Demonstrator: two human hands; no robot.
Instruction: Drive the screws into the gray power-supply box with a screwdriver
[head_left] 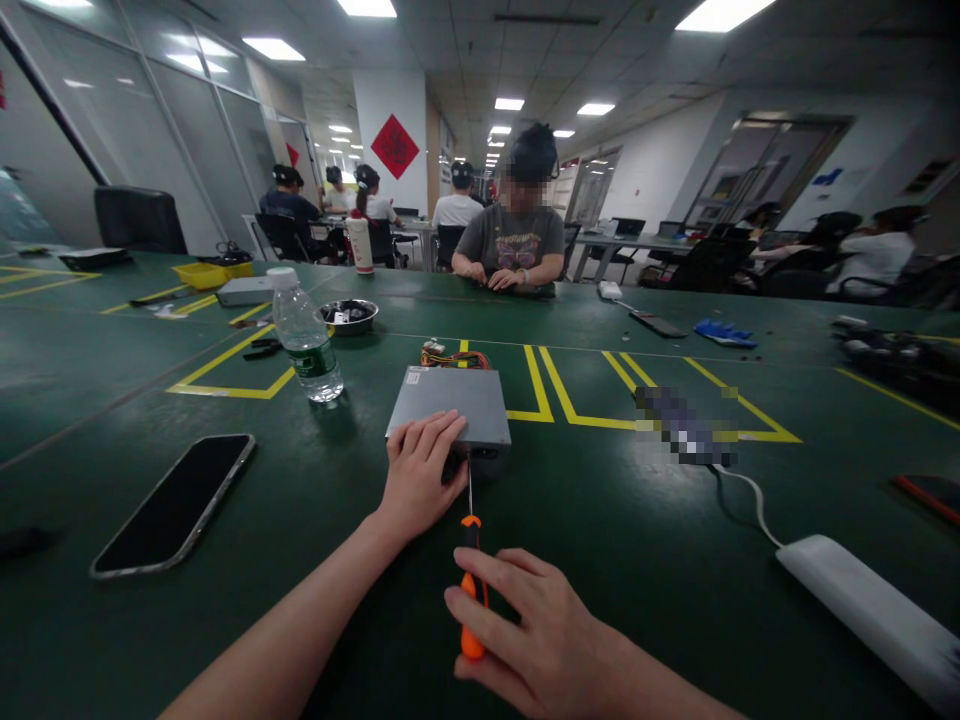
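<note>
A grey metal computer power supply (457, 392) lies on the green table in front of me, its bundle of coloured cables (454, 358) at the far side. My left hand (424, 465) rests on its near left corner, fingers over the top and thumb against the near face. In my right hand (517, 625) is an orange and black screwdriver (471, 590), held between fingers and thumb. Its shaft points away from me, and the tip meets the near face of the power supply. What the tip touches is too small to make out.
Left of the power supply stand a water bottle (306, 345) and a metal bowl (351, 316); a phone (176, 505) lies nearer. On the right are a blurred device with a white cable and a white power bank-like block (862, 605). A person (514, 235) sits opposite.
</note>
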